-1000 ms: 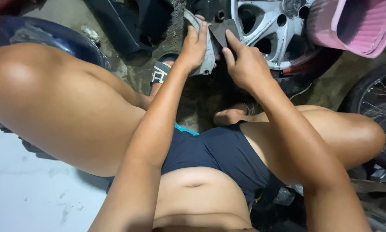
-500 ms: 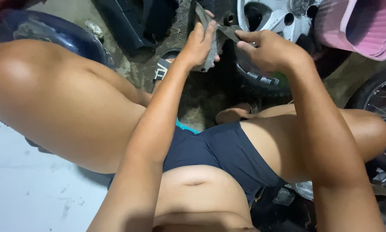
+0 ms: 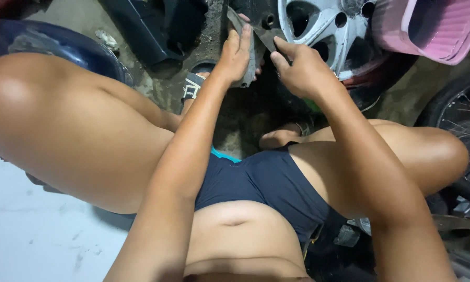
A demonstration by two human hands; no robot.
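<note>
The left hand (image 3: 236,55) wraps around a curved grey metal piece (image 3: 250,57) held upright above the dirty floor (image 3: 235,120), while the right hand (image 3: 300,70) pinches a dark flat strip (image 3: 269,36) touching it, just beside a silver alloy wheel (image 3: 323,26).

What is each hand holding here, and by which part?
The left hand wraps the side edge of a grey curved part. The right hand pinches the lower end of a dark flat piece. What these pieces are cannot be told.
</note>
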